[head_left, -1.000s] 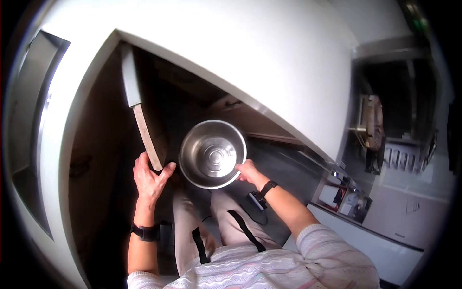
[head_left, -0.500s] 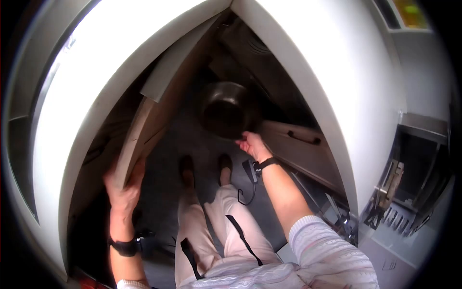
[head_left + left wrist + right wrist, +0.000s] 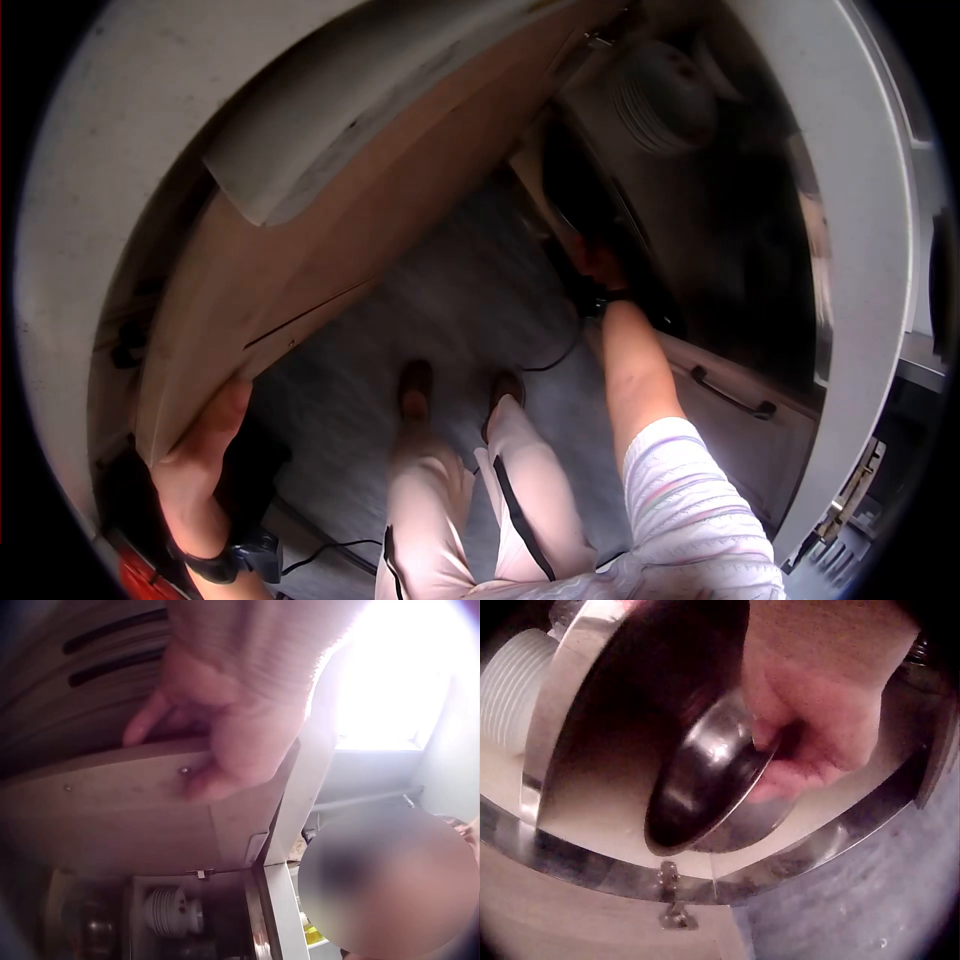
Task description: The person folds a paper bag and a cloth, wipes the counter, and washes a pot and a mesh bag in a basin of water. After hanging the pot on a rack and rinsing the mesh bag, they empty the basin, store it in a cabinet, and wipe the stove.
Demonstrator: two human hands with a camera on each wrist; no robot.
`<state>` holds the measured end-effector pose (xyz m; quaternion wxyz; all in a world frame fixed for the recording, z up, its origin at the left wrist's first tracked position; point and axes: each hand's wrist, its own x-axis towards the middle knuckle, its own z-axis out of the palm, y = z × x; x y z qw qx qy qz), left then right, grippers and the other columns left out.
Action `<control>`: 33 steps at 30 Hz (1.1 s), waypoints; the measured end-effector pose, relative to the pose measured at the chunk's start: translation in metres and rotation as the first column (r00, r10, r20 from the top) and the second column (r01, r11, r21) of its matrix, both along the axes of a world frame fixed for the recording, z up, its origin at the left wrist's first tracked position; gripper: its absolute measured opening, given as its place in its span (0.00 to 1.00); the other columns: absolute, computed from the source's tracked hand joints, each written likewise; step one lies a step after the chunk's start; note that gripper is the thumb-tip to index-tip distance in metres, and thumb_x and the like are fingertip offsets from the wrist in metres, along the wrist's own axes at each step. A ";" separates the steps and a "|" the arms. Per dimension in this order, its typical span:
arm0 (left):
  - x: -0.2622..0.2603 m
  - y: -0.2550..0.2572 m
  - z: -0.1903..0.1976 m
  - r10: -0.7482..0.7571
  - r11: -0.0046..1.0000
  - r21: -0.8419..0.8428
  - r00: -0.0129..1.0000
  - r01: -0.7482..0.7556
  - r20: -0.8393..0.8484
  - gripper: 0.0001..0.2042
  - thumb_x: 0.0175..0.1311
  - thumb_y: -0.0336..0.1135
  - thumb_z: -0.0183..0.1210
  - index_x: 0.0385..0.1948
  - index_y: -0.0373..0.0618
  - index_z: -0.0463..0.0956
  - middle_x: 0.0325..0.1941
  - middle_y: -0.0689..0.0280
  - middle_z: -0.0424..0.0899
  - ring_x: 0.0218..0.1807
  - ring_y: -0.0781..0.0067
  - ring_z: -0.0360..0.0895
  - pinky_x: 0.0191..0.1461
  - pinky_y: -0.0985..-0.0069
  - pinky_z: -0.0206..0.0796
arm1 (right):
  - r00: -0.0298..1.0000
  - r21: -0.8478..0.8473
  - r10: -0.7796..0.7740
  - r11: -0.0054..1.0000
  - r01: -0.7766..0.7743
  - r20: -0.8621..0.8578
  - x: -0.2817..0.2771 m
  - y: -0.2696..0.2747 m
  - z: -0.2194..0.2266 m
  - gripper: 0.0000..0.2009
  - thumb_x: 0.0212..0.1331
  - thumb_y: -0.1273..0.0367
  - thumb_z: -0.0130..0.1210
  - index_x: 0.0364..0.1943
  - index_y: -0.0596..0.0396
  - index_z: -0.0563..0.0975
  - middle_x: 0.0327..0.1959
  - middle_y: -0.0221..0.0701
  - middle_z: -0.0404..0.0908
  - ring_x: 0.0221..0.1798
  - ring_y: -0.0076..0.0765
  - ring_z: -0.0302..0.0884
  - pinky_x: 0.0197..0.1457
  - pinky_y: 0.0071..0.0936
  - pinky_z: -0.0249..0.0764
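Observation:
My left hand (image 3: 205,440) (image 3: 240,712) grips the edge of a wooden cabinet door (image 3: 330,230) (image 3: 97,802), with thumb and fingers on its two sides. Inside the cabinet, my right hand (image 3: 600,262) (image 3: 817,720) pinches the rim of a shiny metal bowl (image 3: 705,780). The bowl tilts on its side low over the pale shelf (image 3: 600,802); whether it touches the shelf I cannot tell. In the head view the bowl is lost in shadow.
Stacked white plates (image 3: 665,95) (image 3: 169,911) (image 3: 514,690) stand inside the cabinet, beyond a metal divider (image 3: 551,712) in the right wrist view. A metal hinge (image 3: 673,896) sits at the shelf's front. Below are a handled drawer front (image 3: 740,410) and the grey floor (image 3: 400,290).
The bowl has gone from in front of me into the cabinet with my right hand. My left hand has kept hold of the door, which now fills more of the head view.

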<state>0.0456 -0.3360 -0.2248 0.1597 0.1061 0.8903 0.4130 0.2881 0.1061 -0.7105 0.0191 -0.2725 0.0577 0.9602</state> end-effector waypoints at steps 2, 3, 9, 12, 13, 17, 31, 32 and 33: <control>0.009 -0.006 -0.005 -0.028 0.996 0.078 0.999 0.031 -0.044 0.21 0.46 0.23 0.65 0.45 0.33 0.71 0.41 0.61 0.79 0.40 0.75 0.74 0.38 0.82 0.68 | 0.994 0.140 -0.063 0.989 0.050 0.093 -0.002 -0.001 0.002 0.16 0.63 0.60 0.47 0.46 0.56 0.73 0.44 0.38 0.77 0.46 0.35 0.76 0.42 0.28 0.77; 0.011 -0.011 -0.007 -0.029 0.997 0.076 0.998 0.033 -0.052 0.21 0.46 0.23 0.65 0.45 0.33 0.71 0.41 0.61 0.79 0.40 0.75 0.74 0.38 0.82 0.68 | 0.994 0.137 -0.064 0.989 0.051 0.086 -0.006 -0.003 0.003 0.16 0.63 0.60 0.47 0.46 0.56 0.73 0.44 0.38 0.77 0.46 0.35 0.76 0.42 0.28 0.77; 0.020 -0.008 -0.014 -0.040 0.992 0.121 0.999 0.041 -0.014 0.24 0.46 0.21 0.64 0.49 0.33 0.69 0.45 0.61 0.77 0.43 0.73 0.73 0.43 0.82 0.69 | 0.944 0.606 -0.012 0.770 -0.202 0.330 -0.022 -0.066 0.101 0.14 0.63 0.62 0.46 0.43 0.57 0.73 0.39 0.38 0.78 0.42 0.39 0.78 0.40 0.32 0.78; 0.035 0.012 -0.013 -0.032 0.988 0.149 0.990 0.053 -0.139 0.23 0.49 0.22 0.63 0.50 0.33 0.69 0.43 0.62 0.76 0.41 0.74 0.72 0.40 0.84 0.67 | 0.786 0.589 0.229 0.552 -0.590 0.574 -0.009 -0.109 0.133 0.11 0.54 0.67 0.52 0.40 0.56 0.73 0.35 0.35 0.79 0.38 0.37 0.80 0.33 0.34 0.78; 0.041 0.019 -0.009 -0.069 0.989 0.118 0.990 0.084 -0.126 0.21 0.50 0.22 0.62 0.49 0.33 0.70 0.42 0.62 0.76 0.40 0.73 0.72 0.39 0.84 0.67 | 0.539 0.508 0.315 0.180 -0.842 0.781 -0.005 -0.128 0.150 0.11 0.54 0.67 0.51 0.39 0.57 0.73 0.34 0.35 0.79 0.31 0.35 0.81 0.25 0.31 0.76; 0.068 0.010 -0.021 -0.159 0.977 0.136 0.986 0.165 -0.053 0.17 0.56 0.24 0.58 0.48 0.33 0.71 0.42 0.63 0.76 0.41 0.73 0.72 0.43 0.79 0.66 | 0.483 0.497 0.393 0.072 -0.865 0.782 0.060 -0.199 0.257 0.21 0.53 0.68 0.53 0.52 0.61 0.69 0.29 0.36 0.79 0.22 0.28 0.78 0.16 0.25 0.71; 0.226 0.175 -0.022 -0.754 0.639 0.059 0.640 0.767 -0.150 0.35 0.50 0.27 0.57 0.60 0.37 0.47 0.44 0.47 0.74 0.45 0.44 0.73 0.48 0.62 0.65 | 0.410 0.416 0.107 -0.044 -0.908 0.906 0.295 -0.249 0.471 0.19 0.53 0.66 0.51 0.50 0.55 0.73 0.48 0.41 0.76 0.54 0.47 0.70 0.57 0.38 0.66; 0.231 0.190 -0.023 -0.753 0.635 0.101 0.643 0.766 -0.137 0.35 0.49 0.26 0.57 0.60 0.36 0.47 0.45 0.46 0.73 0.45 0.43 0.72 0.48 0.63 0.65 | 0.420 0.425 0.092 -0.040 -0.904 0.903 0.301 -0.248 0.479 0.19 0.53 0.66 0.51 0.50 0.55 0.73 0.48 0.41 0.76 0.54 0.47 0.70 0.57 0.38 0.66; 0.236 0.205 -0.026 -0.742 0.626 0.134 0.640 0.768 -0.201 0.35 0.49 0.25 0.58 0.60 0.36 0.47 0.45 0.46 0.73 0.45 0.43 0.72 0.48 0.63 0.65 | 0.425 0.429 0.086 -0.047 -0.902 0.901 0.305 -0.247 0.484 0.18 0.52 0.66 0.51 0.49 0.54 0.73 0.48 0.40 0.76 0.54 0.47 0.71 0.57 0.38 0.66</control>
